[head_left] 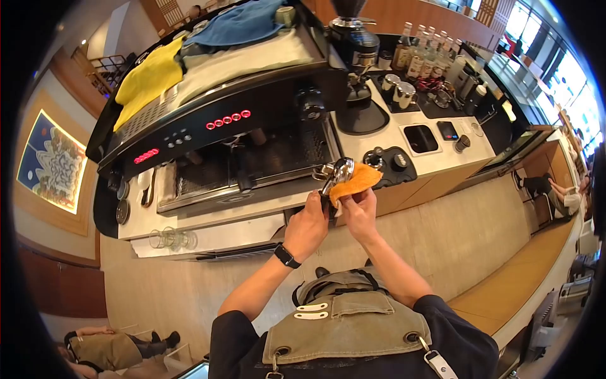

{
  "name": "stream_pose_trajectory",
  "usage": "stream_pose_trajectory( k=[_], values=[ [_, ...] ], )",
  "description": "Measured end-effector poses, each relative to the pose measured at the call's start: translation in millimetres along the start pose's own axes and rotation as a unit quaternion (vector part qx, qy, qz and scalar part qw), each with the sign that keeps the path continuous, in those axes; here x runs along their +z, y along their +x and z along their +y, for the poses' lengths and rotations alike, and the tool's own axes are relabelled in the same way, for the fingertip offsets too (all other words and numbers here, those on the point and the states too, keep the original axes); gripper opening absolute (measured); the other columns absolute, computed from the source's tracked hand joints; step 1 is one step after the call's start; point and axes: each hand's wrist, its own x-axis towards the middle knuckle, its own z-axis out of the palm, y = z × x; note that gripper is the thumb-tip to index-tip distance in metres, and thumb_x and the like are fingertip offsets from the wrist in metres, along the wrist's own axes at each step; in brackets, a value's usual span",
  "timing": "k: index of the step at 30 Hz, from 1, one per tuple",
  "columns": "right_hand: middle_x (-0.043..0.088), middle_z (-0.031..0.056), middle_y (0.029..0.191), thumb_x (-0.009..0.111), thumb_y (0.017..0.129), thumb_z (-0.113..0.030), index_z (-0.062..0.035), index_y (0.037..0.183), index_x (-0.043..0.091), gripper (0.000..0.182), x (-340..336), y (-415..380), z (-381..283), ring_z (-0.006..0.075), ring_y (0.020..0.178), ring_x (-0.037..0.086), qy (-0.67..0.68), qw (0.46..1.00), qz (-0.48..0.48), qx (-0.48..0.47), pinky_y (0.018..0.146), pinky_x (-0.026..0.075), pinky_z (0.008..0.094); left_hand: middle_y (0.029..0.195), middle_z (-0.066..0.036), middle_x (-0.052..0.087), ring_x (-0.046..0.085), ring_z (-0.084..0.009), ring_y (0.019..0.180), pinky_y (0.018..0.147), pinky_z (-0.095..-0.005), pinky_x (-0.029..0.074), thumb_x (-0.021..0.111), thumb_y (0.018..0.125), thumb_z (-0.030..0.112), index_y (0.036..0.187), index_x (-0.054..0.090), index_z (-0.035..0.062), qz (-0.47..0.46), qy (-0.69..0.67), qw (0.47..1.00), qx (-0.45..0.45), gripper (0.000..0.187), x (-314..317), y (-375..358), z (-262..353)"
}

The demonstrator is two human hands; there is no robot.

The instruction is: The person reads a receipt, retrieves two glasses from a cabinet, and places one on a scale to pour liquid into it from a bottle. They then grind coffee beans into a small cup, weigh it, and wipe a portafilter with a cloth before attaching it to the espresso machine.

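My left hand, with a dark watch on its wrist, is wrapped round the handle of a portafilter. The metal head of the portafilter points away from me, in front of the espresso machine. In my right hand is an orange cloth, pinched and held against the side of the portafilter head. Part of the head is hidden behind the cloth. Just beyond, a tamping mat with a round black tamper lies at the counter's edge.
A coffee grinder stands right of the machine, with bottles behind. A small scale sits on the right counter. Glasses stand at the left front. Yellow and blue cloths lie on the machine. Other people sit at both sides.
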Motion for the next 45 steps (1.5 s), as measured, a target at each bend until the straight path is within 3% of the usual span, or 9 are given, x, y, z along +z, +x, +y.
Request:
stream_pose_trajectory(
  k=[4, 8, 15, 19, 23, 27, 34, 37, 45],
  values=[
    [0.068, 0.0162, 0.113, 0.067, 0.093, 0.001, -0.0024, 0.127, 0.061, 0.035, -49.4, 18.5, -4.7, 0.0374, 0.114, 0.058, -0.521, 0.802, -0.021, -0.292, 0.1, 0.045, 0.0471, 0.117, -0.033, 0.064, 0.069, -0.0494, 0.08, 0.066, -0.0575, 0.057, 0.062, 0.095, 0.012, 0.136, 0.038, -0.01, -0.028, -0.005, 1.0, 0.008, 0.052, 7.3, 14.0, 31.5],
    [0.071, 0.0081, 0.111, 0.062, 0.104, -0.007, 0.0003, 0.123, 0.062, 0.021, -58.5, 5.7, -31.9, 0.0197, 0.099, 0.067, -0.157, 0.985, 0.012, -0.077, 0.09, 0.052, 0.0321, 0.116, -0.033, 0.064, 0.069, -0.0482, 0.078, 0.063, -0.0565, 0.057, 0.062, 0.096, 0.012, 0.136, 0.038, -0.0101, -0.006, 0.009, 1.0, 0.012, 0.052, 43.7, 19.4, 49.3],
    [0.069, 0.0027, 0.11, 0.056, 0.107, -0.007, -0.0003, 0.124, 0.06, 0.019, -77.8, 43.8, -104.6, 0.0124, 0.101, 0.067, 0.256, 0.937, 0.032, 0.236, 0.087, 0.055, 0.0318, 0.118, -0.034, 0.064, 0.071, -0.0457, 0.078, 0.059, -0.0526, 0.058, 0.062, 0.099, 0.013, 0.132, 0.045, -0.0098, 0.019, 0.086, 0.994, 0.072, 0.044, 37.0, 39.7, 78.5],
    [0.066, 0.004, 0.097, 0.061, 0.102, -0.007, -0.0055, 0.113, 0.069, 0.013, -72.1, 35.5, -94.0, 0.0183, 0.092, 0.065, -0.104, 0.987, 0.006, -0.125, 0.081, 0.054, 0.0355, 0.107, -0.034, 0.066, 0.069, -0.0493, 0.081, 0.063, -0.0509, 0.057, 0.062, 0.102, 0.013, 0.128, 0.04, -0.007, -0.044, -0.029, 0.998, 0.022, 0.039, 21.0, 52.5, 105.7],
    [0.069, 0.0008, 0.108, 0.075, 0.087, -0.017, -0.0163, 0.109, 0.074, 0.022, -153.3, 92.4, -135.6, 0.0172, 0.101, 0.067, -0.555, 0.57, -0.326, -0.51, 0.096, 0.048, 0.0384, 0.093, -0.018, 0.064, 0.063, -0.0269, 0.056, 0.049, -0.037, 0.048, 0.062, 0.104, 0.013, 0.119, 0.032, 0.0008, -0.166, -0.207, 0.964, -0.024, 0.036, -5.2, 53.5, 106.0],
    [0.07, -0.0039, 0.113, 0.072, 0.086, -0.02, -0.0183, 0.112, 0.074, 0.026, -161.7, 123.2, -164.5, 0.0148, 0.103, 0.066, -0.532, 0.485, -0.461, -0.519, 0.1, 0.047, 0.0429, 0.081, -0.013, 0.061, 0.06, -0.0191, 0.053, 0.047, -0.0348, 0.047, 0.061, 0.105, 0.016, 0.118, 0.032, 0.0022, -0.28, -0.311, 0.889, -0.188, 0.035, -19.1, 55.0, 121.9],
    [0.058, 0.0194, 0.129, 0.074, 0.086, -0.01, -0.0078, 0.127, 0.065, 0.042, -150.5, 42.8, -95.3, 0.0409, 0.121, 0.054, -0.417, 0.849, -0.319, -0.06, 0.098, 0.046, 0.0512, 0.094, -0.03, 0.065, 0.07, -0.0466, 0.072, 0.058, -0.0579, 0.055, 0.053, 0.103, 0.014, 0.117, 0.036, -0.0018, -0.05, -0.003, 0.996, -0.078, 0.027, 55.2, 15.1, 107.8],
    [0.052, 0.0221, 0.136, 0.068, 0.09, -0.002, -0.0054, 0.129, 0.061, 0.04, -115.6, 30.3, -83.2, 0.0444, 0.128, 0.048, -0.595, 0.709, -0.267, -0.266, 0.098, 0.047, 0.0508, 0.11, -0.029, 0.064, 0.07, -0.0472, 0.074, 0.06, -0.0582, 0.057, 0.052, 0.101, 0.017, 0.121, 0.039, -0.0027, -0.037, 0.07, 0.991, -0.104, 0.031, 42.0, 6.5, 109.5],
    [0.063, 0.0125, 0.141, 0.061, 0.102, -0.013, -0.0009, 0.139, 0.058, 0.04, -120.2, 35.5, -32.2, 0.0289, 0.13, 0.06, 0.049, 0.889, -0.213, 0.403, 0.111, 0.049, 0.0427, 0.077, -0.021, 0.069, 0.071, -0.0353, 0.063, 0.055, -0.0446, 0.056, 0.071, 0.1, 0.029, 0.118, 0.044, 0.0009, 0.071, -0.115, 0.963, -0.233, 0.042, 26.1, -64.1, 37.2]
  ],
)
